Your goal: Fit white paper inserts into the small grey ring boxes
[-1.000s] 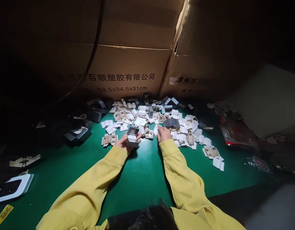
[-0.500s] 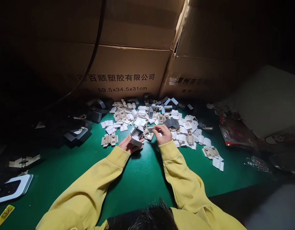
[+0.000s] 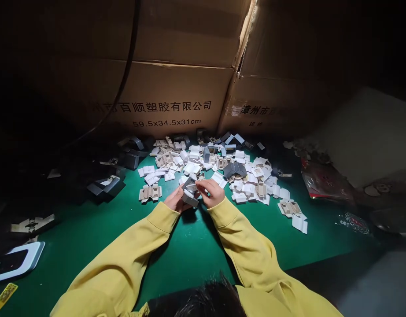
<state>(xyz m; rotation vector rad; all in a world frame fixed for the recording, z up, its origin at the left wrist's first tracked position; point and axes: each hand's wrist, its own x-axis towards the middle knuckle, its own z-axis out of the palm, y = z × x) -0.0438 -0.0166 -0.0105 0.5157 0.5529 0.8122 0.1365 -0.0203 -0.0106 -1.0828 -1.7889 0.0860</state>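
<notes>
The left hand (image 3: 174, 200) was clamped around a small grey box (image 3: 190, 200), just below the frame's centre; the right hand (image 3: 212, 193) pinched a white piece (image 3: 191, 188) at its opening. The box looked light and stiff, best gripped by its outer walls.

- The left sleeve (image 3: 123, 257) is yellow, long and quite loose, with soft folds near the elbow.
- The right sleeve (image 3: 252, 246) has the same yellow colour – it wrinkles along the forearm.
- Each sleeve finishes in a wide, plain cuff (image 3: 163, 215), marked off by a seam.
- Both the left hand (image 3: 174, 200) and the right hand (image 3: 212, 193) are bare.
- Between the shoulders appears dark cloth (image 3: 166, 306) – beside it, loose hair (image 3: 208, 301).
</notes>
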